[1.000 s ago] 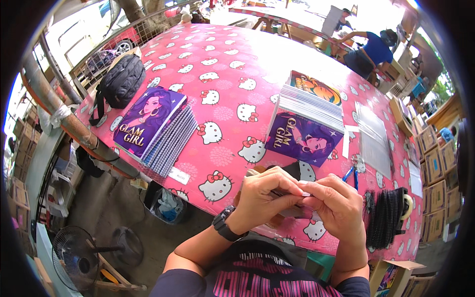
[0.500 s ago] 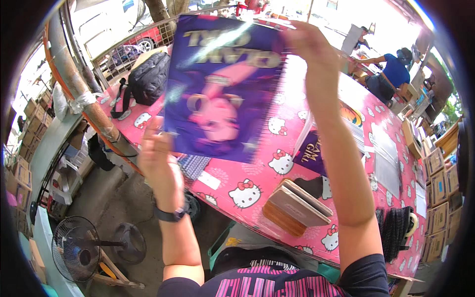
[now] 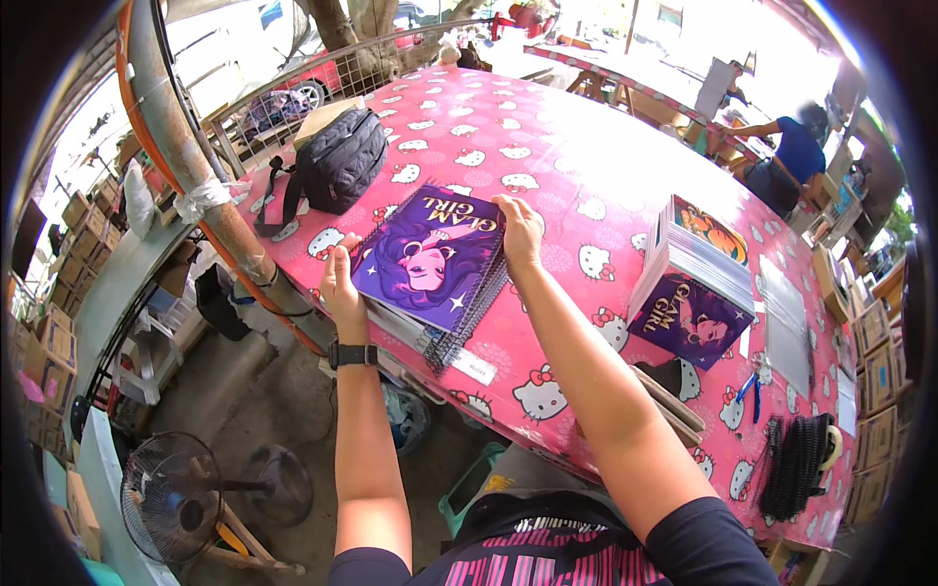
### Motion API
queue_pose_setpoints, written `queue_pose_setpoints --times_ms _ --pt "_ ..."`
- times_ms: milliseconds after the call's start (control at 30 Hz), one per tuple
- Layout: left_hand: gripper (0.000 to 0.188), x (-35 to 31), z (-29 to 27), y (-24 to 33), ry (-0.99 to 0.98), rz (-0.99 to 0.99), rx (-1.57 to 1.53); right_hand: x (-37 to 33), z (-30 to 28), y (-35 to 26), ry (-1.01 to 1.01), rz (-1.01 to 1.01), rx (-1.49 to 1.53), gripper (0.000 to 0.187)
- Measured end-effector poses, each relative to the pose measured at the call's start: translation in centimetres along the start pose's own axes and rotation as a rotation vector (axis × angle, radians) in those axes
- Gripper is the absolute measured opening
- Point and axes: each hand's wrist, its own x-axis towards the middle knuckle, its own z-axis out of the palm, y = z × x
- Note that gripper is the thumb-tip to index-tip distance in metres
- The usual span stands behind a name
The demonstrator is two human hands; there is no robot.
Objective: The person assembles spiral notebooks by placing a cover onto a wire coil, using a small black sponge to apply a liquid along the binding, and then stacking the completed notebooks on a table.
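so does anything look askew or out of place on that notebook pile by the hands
Slightly. The top purple notebook sits turned against the stack under it, whose corners and spiral edges fan out unevenly. Both hands, left and right, are on it. Nothing looks spilled or damaged.
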Motion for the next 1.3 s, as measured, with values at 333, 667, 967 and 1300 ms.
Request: queue_pose_setpoints --times_ms 333,667,967,1300 --pt "0.046 -1.5 2.1 1.7 0.174 -0.024 -0.127 -0.6 0.3 2.0 0.029 -0.055 0.160 0.024" --pt "0.039 -1.9 2.0 1.2 0.179 0.006 -0.115 -0.6 0.1 2.1 0.051 0.060 0.124 0.025" --pt "0.043 -1.7 1.1 0.9 0.142 -0.047 -0.107 -2.4 -0.5 -4.1 0.011 -0.072 -0.714 0.055" --pt "0.032 -9.1 1.2 9.1 0.448 0.703 0.291 -7.3 -25.8 -19.9 0.247 -0.494 -0.767 0.015"
